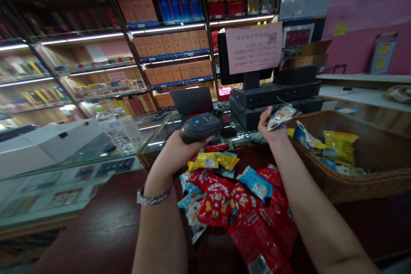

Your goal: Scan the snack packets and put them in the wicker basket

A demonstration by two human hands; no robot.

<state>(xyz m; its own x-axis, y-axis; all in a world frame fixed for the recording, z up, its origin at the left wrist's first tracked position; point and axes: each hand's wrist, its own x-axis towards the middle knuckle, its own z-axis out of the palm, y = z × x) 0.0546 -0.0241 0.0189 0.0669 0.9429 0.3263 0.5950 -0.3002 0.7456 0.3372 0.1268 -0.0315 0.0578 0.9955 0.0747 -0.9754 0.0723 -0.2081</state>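
My left hand point(173, 153) is wrapped round the handle of a dark barcode scanner point(201, 126), which shows a small blue light on top. Between the fingers of my right hand point(267, 125) is a small snack packet point(283, 115), white and blue with a brown picture, held up near the basket's left edge. Below and between my arms lies a heap of snack packets: red ones point(215, 202), yellow ones point(207, 160) and a light blue one point(256, 183). Several overlap, and my right forearm hides part of the heap.
To the right stands a brown woven basket point(330, 186) with yellow and blue packets inside. Behind are a monitor with a pink notice point(253, 49), a black till base point(276, 94) and a laptop point(192, 99). Plastic bottles point(111, 128) and a white box point(48, 141) occupy the glass counter.
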